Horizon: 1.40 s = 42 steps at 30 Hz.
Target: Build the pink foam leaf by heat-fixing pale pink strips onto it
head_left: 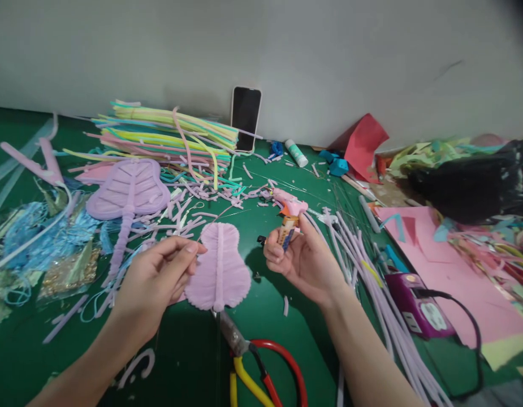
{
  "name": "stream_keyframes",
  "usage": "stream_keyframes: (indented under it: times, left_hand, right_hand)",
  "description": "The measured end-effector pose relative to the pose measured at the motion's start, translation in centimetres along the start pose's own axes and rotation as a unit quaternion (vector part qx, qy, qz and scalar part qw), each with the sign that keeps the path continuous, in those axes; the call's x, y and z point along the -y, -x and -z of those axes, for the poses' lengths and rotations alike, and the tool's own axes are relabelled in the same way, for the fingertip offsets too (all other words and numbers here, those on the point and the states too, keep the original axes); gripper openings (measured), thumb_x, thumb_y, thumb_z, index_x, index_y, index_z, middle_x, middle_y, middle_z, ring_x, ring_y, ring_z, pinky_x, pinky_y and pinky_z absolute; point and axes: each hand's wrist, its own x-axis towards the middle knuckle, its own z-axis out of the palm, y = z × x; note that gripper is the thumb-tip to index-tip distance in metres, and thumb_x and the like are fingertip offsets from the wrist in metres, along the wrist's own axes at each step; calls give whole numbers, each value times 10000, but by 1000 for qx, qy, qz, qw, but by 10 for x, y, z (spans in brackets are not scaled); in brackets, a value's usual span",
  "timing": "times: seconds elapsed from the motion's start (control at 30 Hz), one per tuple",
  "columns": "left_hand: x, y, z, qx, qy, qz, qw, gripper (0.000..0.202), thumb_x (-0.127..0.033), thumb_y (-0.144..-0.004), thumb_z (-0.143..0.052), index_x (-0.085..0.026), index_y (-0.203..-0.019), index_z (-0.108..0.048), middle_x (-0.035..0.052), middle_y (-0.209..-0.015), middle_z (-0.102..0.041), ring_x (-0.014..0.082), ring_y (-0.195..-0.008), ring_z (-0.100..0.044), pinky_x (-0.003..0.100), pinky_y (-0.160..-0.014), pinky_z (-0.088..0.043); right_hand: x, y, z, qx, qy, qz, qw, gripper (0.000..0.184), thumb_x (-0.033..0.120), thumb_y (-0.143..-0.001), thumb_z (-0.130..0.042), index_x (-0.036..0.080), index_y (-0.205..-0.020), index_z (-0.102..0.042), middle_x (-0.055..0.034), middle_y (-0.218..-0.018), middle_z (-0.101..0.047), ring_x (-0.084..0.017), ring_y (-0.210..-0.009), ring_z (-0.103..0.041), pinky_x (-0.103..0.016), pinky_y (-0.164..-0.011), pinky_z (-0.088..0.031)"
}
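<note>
My left hand is closed in a pinch beside the upper left edge of a lilac fan-shaped piece of fuzzy chenille stems. A thin dark strand, seemingly wire, rises to the right from its fingertips. My right hand is wrapped round a small orange-and-blue lighter, held upright and slightly tilted. No flame shows. Just behind it lies a pink glue gun. A finished-looking lilac leaf-shaped fan with a wrapped handle lies to the left. Pliers with red and yellow handles lie below the lilac piece.
Bundled coloured chenille stems lie at the back, before a phone leaning on the wall. Blue tassels are at left. Long lilac stems, a purple corded box and pink sheets lie right. Lilac offcuts litter the green table.
</note>
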Motion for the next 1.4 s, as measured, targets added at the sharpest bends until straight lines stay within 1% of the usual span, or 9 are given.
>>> stream_keyframes:
  times: [0.1, 0.23, 0.37, 0.53, 0.77, 0.97, 1.07, 1.23, 1.4]
  left_hand:
    - [3, -1, 1, 12, -25, -3, 1000, 246, -413, -796, -643, -169, -825, -635, -52, -585, -487, 23, -392, -313, 139, -358, -227]
    - [7, -1, 3, 16, -78, -24, 997, 272, -452, -806, -621, -184, -849, -643, -49, -582, -498, 44, -407, -365, 153, -365, -267]
    - [5, 2, 0, 5, -139, -52, 989, 308, -480, -794, -617, -178, -840, -651, -32, -595, -528, 70, -450, -439, 162, -373, -296]
    - [3, 5, -4, -13, -168, -66, 984, 293, -470, -786, -623, -181, -804, -661, -25, -591, -544, 104, -548, -537, 164, -443, -383]
    - [-1, 11, -10, -46, -201, -84, 975, 277, -464, -778, -615, -193, -780, -668, -26, -590, -547, 115, -564, -541, 183, -504, -437]
    - [1, 9, -6, -33, -223, -94, 970, 292, -477, -784, -603, -194, -782, -675, -12, -599, -565, 130, -568, -564, 192, -500, -454]
    - [3, 7, -2, -21, -234, -97, 967, 295, -483, -787, -603, -197, -797, -677, -9, -607, -578, 133, -579, -577, 192, -508, -468]
    - [5, 7, 0, -22, -234, -85, 968, 316, -504, -786, -605, -198, -821, -673, -11, -626, -580, 129, -582, -579, 193, -513, -478]
    - [3, 7, -2, -20, -242, -82, 967, 348, -529, -781, -601, -191, -825, -667, -4, -630, -580, 144, -598, -590, 206, -522, -489]
  right_hand:
    - [-13, -5, -6, -34, 55, 23, 998, 451, 607, -833, -436, 186, -708, -537, 17, -664, -416, -106, -557, -364, -217, -475, -344]
    - [-33, -9, -10, -65, 195, 29, 978, 474, 621, -835, -347, 200, -637, -440, 50, -574, -320, -89, -477, -216, -212, -408, -141]
    - [-40, -9, -12, -102, 316, 112, 936, 419, 504, -873, -339, 201, -592, -408, 47, -561, -316, -97, -507, -245, -230, -452, -182]
    - [-29, -11, -11, -153, 309, 122, 931, 336, 418, -853, -308, 211, -606, -404, 43, -566, -306, -108, -509, -246, -244, -447, -176]
    - [-18, -10, -8, -220, 332, 135, 907, 252, 353, -802, -364, 210, -601, -417, 40, -572, -306, -106, -501, -237, -247, -434, -168]
    - [-17, -11, -7, -223, 318, 132, 912, 332, 456, -844, -347, 210, -635, -427, 34, -584, -339, -105, -497, -245, -242, -425, -181]
    - [-14, -11, -7, -199, 284, 119, 930, 366, 497, -830, -328, 213, -611, -399, 39, -563, -315, -102, -489, -220, -241, -426, -154]
    - [-8, -6, -12, -110, 164, 65, 978, 262, 444, -746, -352, 214, -626, -392, 62, -558, -249, -95, -481, -142, -241, -441, -92]
    - [-5, -3, -15, -78, 147, 52, 985, 185, 385, -686, -399, 209, -631, -403, 66, -563, -248, -92, -486, -143, -236, -449, -90]
